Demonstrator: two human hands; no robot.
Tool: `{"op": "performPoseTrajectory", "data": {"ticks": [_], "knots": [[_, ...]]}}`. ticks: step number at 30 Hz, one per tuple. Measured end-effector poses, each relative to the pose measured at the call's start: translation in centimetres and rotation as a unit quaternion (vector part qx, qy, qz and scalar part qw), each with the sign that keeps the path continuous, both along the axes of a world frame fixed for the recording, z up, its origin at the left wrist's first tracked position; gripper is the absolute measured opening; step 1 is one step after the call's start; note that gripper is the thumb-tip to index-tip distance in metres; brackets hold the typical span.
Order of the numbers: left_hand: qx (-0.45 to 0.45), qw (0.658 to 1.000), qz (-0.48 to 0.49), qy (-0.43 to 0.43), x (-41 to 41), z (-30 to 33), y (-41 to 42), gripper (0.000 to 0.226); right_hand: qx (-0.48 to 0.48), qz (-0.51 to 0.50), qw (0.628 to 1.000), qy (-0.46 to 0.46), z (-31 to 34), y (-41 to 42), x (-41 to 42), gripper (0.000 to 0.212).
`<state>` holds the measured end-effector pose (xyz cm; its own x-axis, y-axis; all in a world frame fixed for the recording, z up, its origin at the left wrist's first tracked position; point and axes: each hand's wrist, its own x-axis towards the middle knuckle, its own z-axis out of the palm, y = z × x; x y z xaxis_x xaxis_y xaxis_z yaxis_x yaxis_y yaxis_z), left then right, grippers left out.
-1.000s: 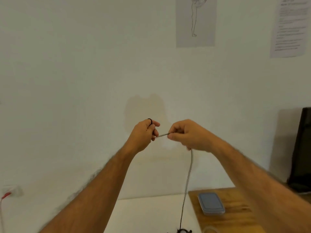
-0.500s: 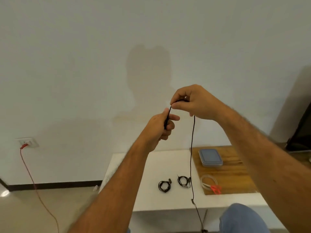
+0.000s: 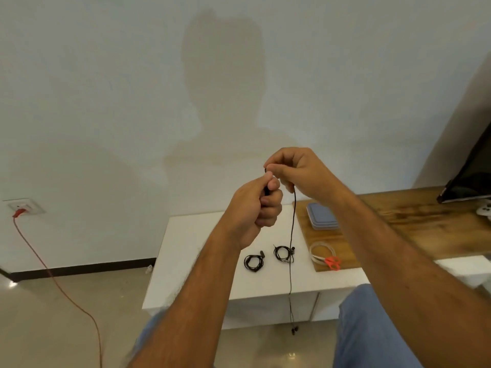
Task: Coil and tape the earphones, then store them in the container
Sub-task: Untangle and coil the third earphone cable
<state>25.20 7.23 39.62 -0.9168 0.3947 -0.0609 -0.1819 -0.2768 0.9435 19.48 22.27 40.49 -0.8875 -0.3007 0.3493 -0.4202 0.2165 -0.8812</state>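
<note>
Holding a thin black earphone cable (image 3: 292,235) up before a pale wall: left hand (image 3: 253,208) fisted round its coiled part, right hand (image 3: 297,172) pinching it just above, fingers curled. Loose end dangling past the white table (image 3: 186,261) edge. Two coiled black earphone sets (image 3: 254,262) lying below, near a lidded blue-grey plastic container (image 3: 322,216) on a wooden board (image 3: 398,221), beside red-handled scissors (image 3: 332,262).

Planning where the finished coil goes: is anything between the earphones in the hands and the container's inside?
Yes. The container on the wooden board has its blue lid on. The earphone cable, held by the left hand and right hand, still hangs uncoiled past the table edge.
</note>
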Motion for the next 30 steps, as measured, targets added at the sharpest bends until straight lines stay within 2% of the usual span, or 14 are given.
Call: {"op": "performPoseTrajectory", "data": {"ticks": [3, 6, 9, 12, 17, 22, 24, 28, 30], "knots": [[0.009, 1.000, 0.008, -0.001, -0.4, -0.7, 0.4, 0.037, -0.078, 0.019, 0.995, -0.061, -3.0, -0.5, 0.4, 0.011], [0.039, 0.999, 0.027, -0.014, -0.8, -1.7, 0.6, 0.036, -0.104, 0.023, 0.988, -0.115, -6.3, -1.0, 1.0, 0.013], [0.053, 0.997, 0.056, -0.016, -1.3, -2.6, 0.5, 0.033, -0.084, 0.023, 0.984, -0.157, -9.1, -1.4, 1.9, 0.017], [0.031, 0.995, 0.096, -0.002, -1.8, -3.3, 0.1, 0.029, -0.063, 0.029, 0.980, -0.186, -10.5, -1.5, 3.2, 0.026], [-0.033, 0.981, 0.187, 0.045, -2.4, -4.3, -0.7, 0.028, 0.034, 0.081, 0.974, -0.208, -10.6, -1.2, 4.7, 0.014], [-0.075, 0.967, 0.237, 0.062, -2.9, -5.4, -1.2, 0.029, 0.179, 0.122, 0.959, -0.184, -8.1, -0.6, 4.9, 0.015], [-0.103, 0.966, 0.227, 0.070, -2.8, -5.7, -1.2, 0.030, 0.191, 0.102, 0.965, -0.148, -7.3, -0.5, 4.8, 0.012], [-0.227, 0.951, 0.186, 0.097, -2.1, -6.4, -0.8, 0.034, 0.179, 0.022, 0.983, -0.033, -5.5, -0.1, 3.8, 0.010], [-0.241, 0.953, 0.156, 0.094, -1.7, -6.6, -0.6, 0.037, 0.173, 0.005, 0.985, 0.008, -4.6, 0.1, 3.1, 0.009]]}}
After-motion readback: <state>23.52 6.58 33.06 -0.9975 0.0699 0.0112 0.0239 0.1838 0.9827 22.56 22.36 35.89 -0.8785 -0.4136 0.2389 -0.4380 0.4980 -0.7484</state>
